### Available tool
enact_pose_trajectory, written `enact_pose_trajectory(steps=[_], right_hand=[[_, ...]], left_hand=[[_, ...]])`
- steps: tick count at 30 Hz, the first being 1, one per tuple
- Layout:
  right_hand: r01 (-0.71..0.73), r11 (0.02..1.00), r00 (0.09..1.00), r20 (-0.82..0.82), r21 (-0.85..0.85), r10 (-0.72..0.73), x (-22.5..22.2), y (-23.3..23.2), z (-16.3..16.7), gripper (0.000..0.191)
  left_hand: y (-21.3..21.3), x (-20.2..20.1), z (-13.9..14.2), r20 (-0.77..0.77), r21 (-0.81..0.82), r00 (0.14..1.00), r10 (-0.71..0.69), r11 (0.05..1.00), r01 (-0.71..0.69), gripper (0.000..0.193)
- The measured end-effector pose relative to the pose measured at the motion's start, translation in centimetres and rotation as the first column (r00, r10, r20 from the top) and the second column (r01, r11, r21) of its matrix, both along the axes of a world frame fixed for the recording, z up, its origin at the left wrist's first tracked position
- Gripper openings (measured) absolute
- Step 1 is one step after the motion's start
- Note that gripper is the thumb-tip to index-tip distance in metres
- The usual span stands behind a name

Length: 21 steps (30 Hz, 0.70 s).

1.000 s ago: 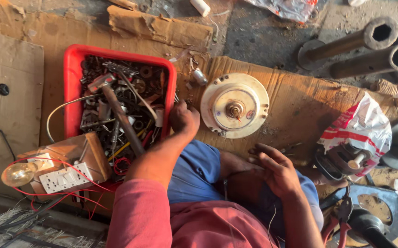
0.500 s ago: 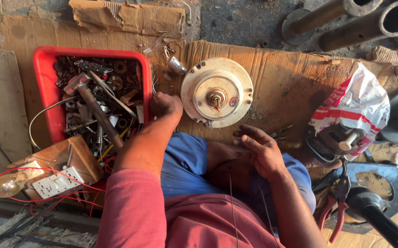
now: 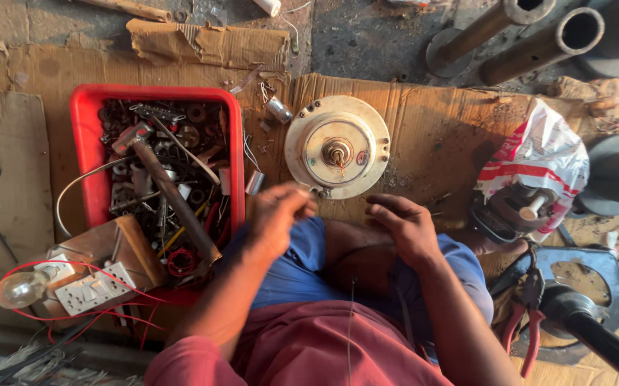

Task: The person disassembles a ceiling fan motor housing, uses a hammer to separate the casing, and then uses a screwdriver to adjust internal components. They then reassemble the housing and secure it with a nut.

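Both our hands now hang just below the round motor housing (image 3: 337,147) on the cardboard. The left hand (image 3: 275,216) has left the red tray's (image 3: 81,157) rim, fingers loosely curled, apparently empty. The right hand (image 3: 404,227) stays half-closed; contents unclear.

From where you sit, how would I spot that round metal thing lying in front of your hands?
Find the red plastic bin full of scrap parts on the cardboard sheet. Just to its right, beyond the left hand and right hand, lies the round motor housing. It is a pale cream disc with a short shaft at its centre, the only big round flat thing there.
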State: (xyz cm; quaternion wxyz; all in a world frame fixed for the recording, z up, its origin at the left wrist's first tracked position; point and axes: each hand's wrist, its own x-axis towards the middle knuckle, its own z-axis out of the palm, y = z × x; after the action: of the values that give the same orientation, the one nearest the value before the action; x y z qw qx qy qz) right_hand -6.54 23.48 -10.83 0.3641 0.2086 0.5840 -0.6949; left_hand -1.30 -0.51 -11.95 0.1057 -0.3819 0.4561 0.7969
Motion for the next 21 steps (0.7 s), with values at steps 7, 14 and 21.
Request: enact_pose_trajectory(steps=[7, 14, 21], right_hand=[[-0.228, 0.929, 0.839, -0.426, 0.290, 0.339, 1.5, -1.3, -0.2, 0.032], [-0.177, 0.872, 0.802, -0.447, 0.456, 0.396, 1.6, -1.7, -0.3, 0.024], [-0.055, 0.965, 0.971, -0.211, 0.256, 0.112, -0.9, -2.3, 0.0, 0.025]], left_hand=[[7.8, 1.0, -1.9, 0.124, 0.299, 0.992, 0.016, 0.953, -0.052, 0.013], [8.1, 0.6, -2.3, 0.273, 0.300, 0.961, -0.032, 0.952, -0.054, 0.012], [7.1, -0.2, -1.8, 0.233, 0.268, 0.970, -0.075, 0.963, 0.011, 0.012]])
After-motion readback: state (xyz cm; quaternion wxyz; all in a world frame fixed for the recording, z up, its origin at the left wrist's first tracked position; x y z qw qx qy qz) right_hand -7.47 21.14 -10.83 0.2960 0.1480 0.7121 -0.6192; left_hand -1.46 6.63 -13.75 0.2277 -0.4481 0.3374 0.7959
